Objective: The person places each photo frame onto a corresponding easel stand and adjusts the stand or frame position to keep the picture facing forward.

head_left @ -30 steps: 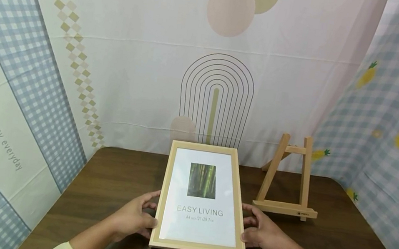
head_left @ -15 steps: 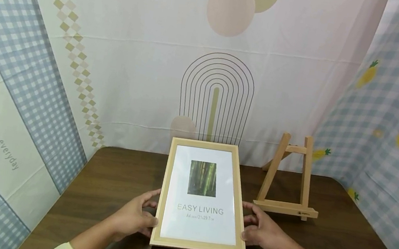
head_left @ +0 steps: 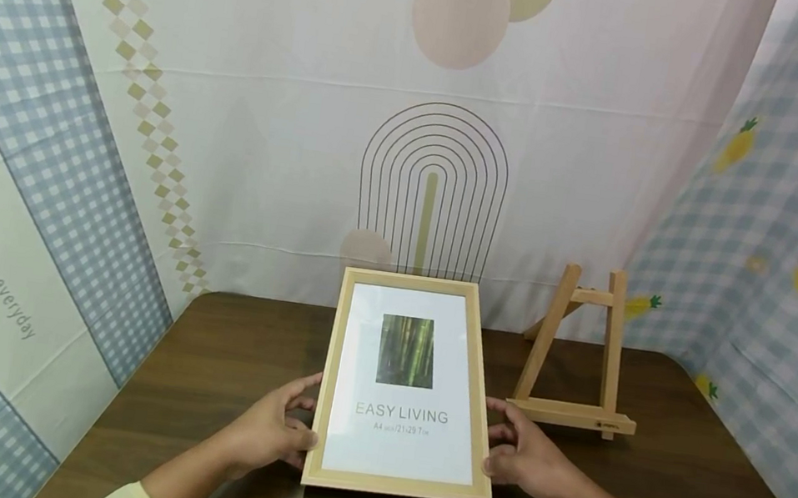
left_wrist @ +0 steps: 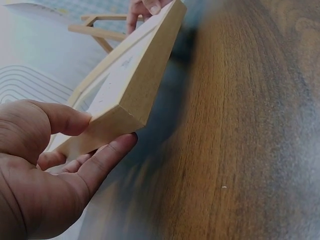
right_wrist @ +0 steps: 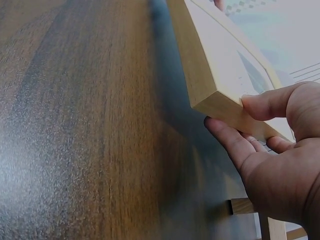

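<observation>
A light wooden picture frame (head_left: 398, 486) with a white "EASY LIVING" insert and a small bamboo picture is held above the table, tilted with its far end up. My left hand (head_left: 272, 430) grips its left edge near the lower corner, thumb on the front rim and fingers at the side and underneath. On the opposite edge my right hand (head_left: 530, 464) holds it the same way. Both wrist views show a dark shadow under the frame's bottom edge (left_wrist: 150, 70). To the right of the frame stands a small wooden easel (head_left: 569, 417).
The dark wood-grain table (head_left: 244, 330) extends around the frame on both sides. Behind it hangs a white cloth (head_left: 266, 164) with an arch pattern. Checked cloths (head_left: 762, 305) close in the left and right sides.
The picture frame has risen slightly, its far end moving up in the head view. Both hands keep their grip on its edges. The easel has stayed in place.
</observation>
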The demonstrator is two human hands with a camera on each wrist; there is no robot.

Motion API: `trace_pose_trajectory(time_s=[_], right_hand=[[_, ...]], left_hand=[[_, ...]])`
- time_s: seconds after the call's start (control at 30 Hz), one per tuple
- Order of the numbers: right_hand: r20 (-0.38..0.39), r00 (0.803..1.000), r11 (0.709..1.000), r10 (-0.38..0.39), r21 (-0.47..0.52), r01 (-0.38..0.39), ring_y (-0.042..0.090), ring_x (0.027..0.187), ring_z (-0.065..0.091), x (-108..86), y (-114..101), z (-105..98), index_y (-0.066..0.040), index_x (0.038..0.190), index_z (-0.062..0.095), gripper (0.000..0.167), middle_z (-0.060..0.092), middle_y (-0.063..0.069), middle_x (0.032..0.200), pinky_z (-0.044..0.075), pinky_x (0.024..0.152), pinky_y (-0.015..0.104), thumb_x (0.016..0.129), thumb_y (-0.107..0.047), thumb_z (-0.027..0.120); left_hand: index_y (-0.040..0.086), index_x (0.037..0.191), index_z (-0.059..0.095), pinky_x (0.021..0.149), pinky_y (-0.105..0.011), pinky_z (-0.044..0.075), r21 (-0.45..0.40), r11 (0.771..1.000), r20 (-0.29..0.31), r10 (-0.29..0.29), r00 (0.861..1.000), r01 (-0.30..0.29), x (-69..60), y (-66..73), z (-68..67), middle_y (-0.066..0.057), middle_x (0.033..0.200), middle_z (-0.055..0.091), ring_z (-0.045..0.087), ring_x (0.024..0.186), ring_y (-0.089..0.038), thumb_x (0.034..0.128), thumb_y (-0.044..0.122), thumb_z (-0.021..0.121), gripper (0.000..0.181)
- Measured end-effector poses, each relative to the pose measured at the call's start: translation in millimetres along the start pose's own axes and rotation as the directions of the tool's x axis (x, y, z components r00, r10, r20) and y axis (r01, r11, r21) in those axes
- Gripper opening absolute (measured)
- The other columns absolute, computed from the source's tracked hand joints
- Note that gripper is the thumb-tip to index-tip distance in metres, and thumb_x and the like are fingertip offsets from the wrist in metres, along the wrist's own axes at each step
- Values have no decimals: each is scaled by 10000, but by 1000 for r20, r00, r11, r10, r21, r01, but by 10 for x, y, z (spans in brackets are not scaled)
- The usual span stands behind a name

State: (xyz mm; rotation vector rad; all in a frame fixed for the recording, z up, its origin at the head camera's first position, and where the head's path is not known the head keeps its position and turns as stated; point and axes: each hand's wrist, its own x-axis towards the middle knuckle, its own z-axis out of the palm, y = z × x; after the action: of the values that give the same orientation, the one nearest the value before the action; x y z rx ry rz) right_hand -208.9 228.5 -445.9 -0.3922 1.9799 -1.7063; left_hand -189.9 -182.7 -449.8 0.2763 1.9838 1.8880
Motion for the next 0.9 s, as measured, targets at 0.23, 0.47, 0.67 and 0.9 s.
trace_pose_trajectory(time_s=[0.23,0.47,0.67,0.9], right_hand=[[-4,1000,1000,-1,-7,1,367,1072,642,4,-11,9,-9,1598,81,892,487,312,1345,577,849,500,930,3,673],[-21,1000,1000,-8,-23,7,363,1061,645,23,-31,26,-18,1596,102,886,486,314,1354,581,839,493,921,7,676],[-27,999,999,-17,-33,16,365,1048,651,40,-33,28,-24,1596,108,880,491,309,1336,583,839,494,920,18,669],[-42,999,999,-10,-36,9,360,1045,651,44,-28,26,-33,1597,119,891,497,297,1342,584,836,495,909,23,682]], left_hand=[[28,1624,118,703,-507,620,0,1000,-5,1,1000,-1,4,-6,1,-303,1366,440,693,936,-334,900,-101,669,919],[33,1626,115,713,-504,621,8,1000,-15,0,1000,0,16,-4,-10,-312,1383,419,700,939,-339,890,-113,669,932],[45,1630,119,714,-509,620,3,1000,-23,0,1000,0,25,1,-14,-313,1384,409,699,938,-336,888,-126,661,935],[58,1630,139,693,-515,619,0,1000,-32,12,999,-12,36,-14,1,-312,1378,401,692,932,-322,884,-142,656,930]])
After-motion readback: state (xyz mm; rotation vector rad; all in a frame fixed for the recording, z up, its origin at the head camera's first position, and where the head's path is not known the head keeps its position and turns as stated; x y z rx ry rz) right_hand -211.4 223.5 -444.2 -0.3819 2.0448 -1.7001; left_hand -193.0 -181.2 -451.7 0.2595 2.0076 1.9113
